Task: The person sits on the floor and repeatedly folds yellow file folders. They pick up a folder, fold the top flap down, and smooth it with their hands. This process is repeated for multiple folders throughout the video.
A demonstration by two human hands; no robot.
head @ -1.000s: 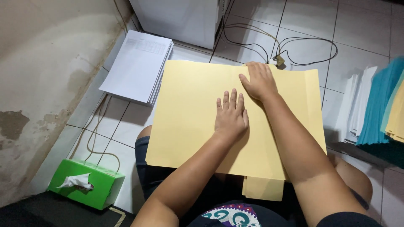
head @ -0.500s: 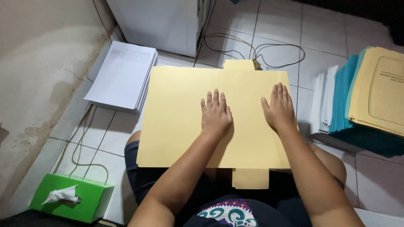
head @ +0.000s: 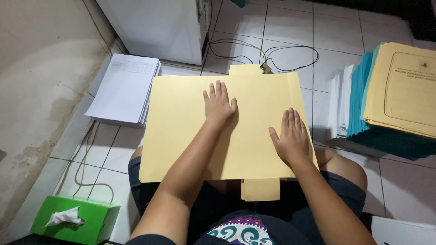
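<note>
A large cream-yellow paper folder (head: 181, 122) lies opened flat across my lap, with a tab at its far edge and another at its near edge. My left hand (head: 219, 105) presses flat on the folder's middle, fingers spread and pointing away. My right hand (head: 289, 135) lies flat on the folder's right half, near its right edge. Neither hand grips anything.
A stack of white printed sheets (head: 125, 88) lies on the tiled floor at the left. At the right stands a pile of yellow and teal folders (head: 399, 97). A green tissue box (head: 75, 219) sits at the lower left. A white cabinet (head: 154, 27) and cables (head: 272, 54) are behind.
My right hand slid from the folder's far edge back toward me along its right side. My left hand stayed pressed on the middle. The view shifted right, showing more of the folder pile.
</note>
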